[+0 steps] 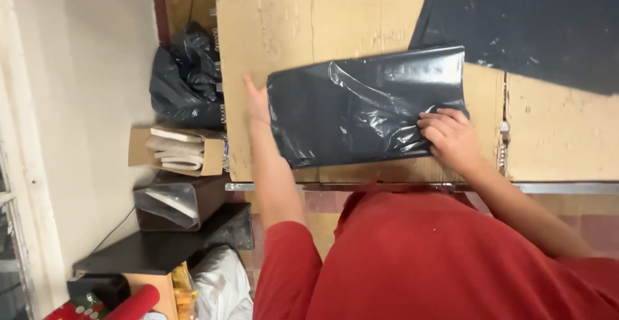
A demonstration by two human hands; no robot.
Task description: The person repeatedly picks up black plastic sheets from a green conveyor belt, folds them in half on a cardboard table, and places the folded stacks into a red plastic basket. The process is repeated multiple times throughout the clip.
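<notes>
A folded, glossy black plastic bag (361, 107) lies on a table covered with brown cardboard (290, 17). My left hand (256, 104) rests flat at the bag's left edge, fingers stretched out, partly hidden under the plastic. My right hand (451, 136) presses down on the bag's lower right corner with the fingers curled into the creased plastic. I wear a red shirt (419, 262), which fills the lower part of the view.
A large black sheet (535, 23) covers the table's far right. Left of the table stand a stuffed black bag (187, 78), an open cardboard box (174, 149) with white pieces, a clear bin (167, 204) and a dark shelf (161, 249). A metal rail (567, 188) edges the table.
</notes>
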